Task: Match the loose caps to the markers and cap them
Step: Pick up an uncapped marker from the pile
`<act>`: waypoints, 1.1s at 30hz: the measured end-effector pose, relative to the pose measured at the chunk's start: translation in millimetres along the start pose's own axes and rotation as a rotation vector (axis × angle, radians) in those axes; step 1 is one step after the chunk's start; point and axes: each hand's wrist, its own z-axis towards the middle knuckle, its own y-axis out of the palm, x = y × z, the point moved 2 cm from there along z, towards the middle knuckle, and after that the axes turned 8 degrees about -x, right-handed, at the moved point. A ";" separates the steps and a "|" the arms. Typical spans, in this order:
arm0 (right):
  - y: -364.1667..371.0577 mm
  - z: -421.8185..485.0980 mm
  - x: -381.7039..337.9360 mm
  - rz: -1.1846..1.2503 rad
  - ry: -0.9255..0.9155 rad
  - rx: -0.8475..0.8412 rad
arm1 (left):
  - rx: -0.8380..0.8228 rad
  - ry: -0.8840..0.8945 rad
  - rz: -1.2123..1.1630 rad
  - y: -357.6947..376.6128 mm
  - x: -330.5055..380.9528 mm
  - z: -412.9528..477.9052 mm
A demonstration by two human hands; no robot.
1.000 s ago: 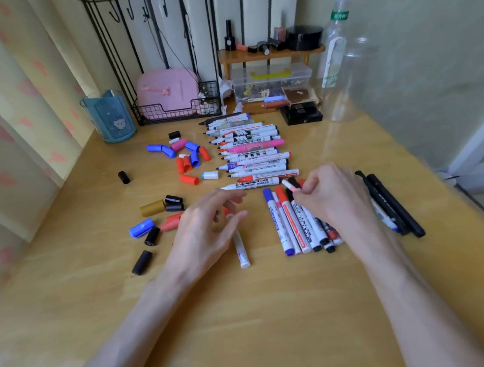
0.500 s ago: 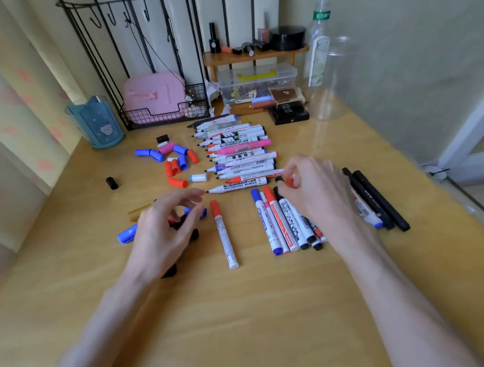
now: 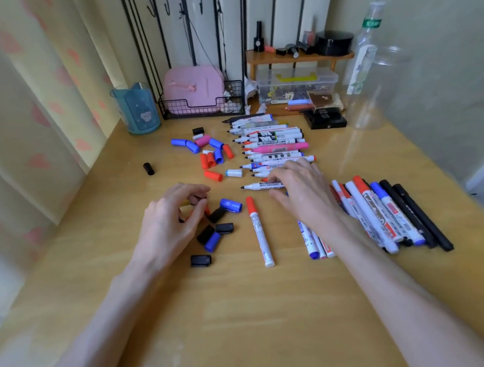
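Note:
My left hand (image 3: pixel 171 221) hovers over a cluster of loose black and blue caps (image 3: pixel 218 229), and its thumb and forefinger pinch a black cap (image 3: pixel 197 200). My right hand (image 3: pixel 300 193) grips the barrel of an uncapped black whiteboard marker (image 3: pixel 254 186), the nearest in a row of uncapped markers (image 3: pixel 272 145). A red-capped marker (image 3: pixel 259 231) lies alone between my hands. Capped markers (image 3: pixel 384 214) lie in a pile to the right, partly hidden by my right wrist. More loose caps (image 3: pixel 210 155) in red, blue and pink lie left of the row.
A single black cap (image 3: pixel 148 168) lies apart at the left. Along the back stand a blue cup (image 3: pixel 138 110), a wire rack with a pink case (image 3: pixel 194 91), a clear box (image 3: pixel 296 85) under a small shelf, and a plastic bottle (image 3: pixel 368 64).
My left hand let go of the red-capped marker and moved left onto the cap cluster. My right hand left the capped pile and reached to the uncapped whiteboard marker.

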 end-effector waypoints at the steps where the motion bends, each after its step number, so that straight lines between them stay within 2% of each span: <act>1: -1.2 3.3 0.3 0.006 -0.005 -0.008 | 0.003 -0.001 0.005 -0.7 0.2 -0.3; 4: -2.7 10.7 1.6 0.019 -0.009 -0.059 | -0.014 0.036 0.010 2.4 4.9 -3.0; 7: -0.8 15.7 0.8 0.014 -0.011 -0.079 | -0.106 0.141 0.014 12.0 12.2 -5.3; 10: -1.8 15.3 1.7 0.076 -0.035 0.069 | -0.217 0.283 0.137 28.1 20.4 -9.2; 14: -9.4 8.2 9.5 0.148 -0.036 0.243 | -0.318 0.381 0.231 54.0 37.3 -13.1; 22: -14.2 -9.2 23.4 0.193 -0.014 0.269 | -0.386 0.431 0.191 70.1 50.0 -10.6; 28: -18.7 -12.7 16.2 0.221 -0.063 0.298 | -0.355 0.374 0.184 56.2 39.4 -6.9; 31: -20.4 -16.2 5.3 0.255 -0.118 0.302 | -0.238 0.324 0.140 33.6 26.4 -2.8; 33: -21.1 -20.4 -1.8 0.269 -0.149 0.276 | -0.136 0.222 0.110 15.0 14.0 -2.1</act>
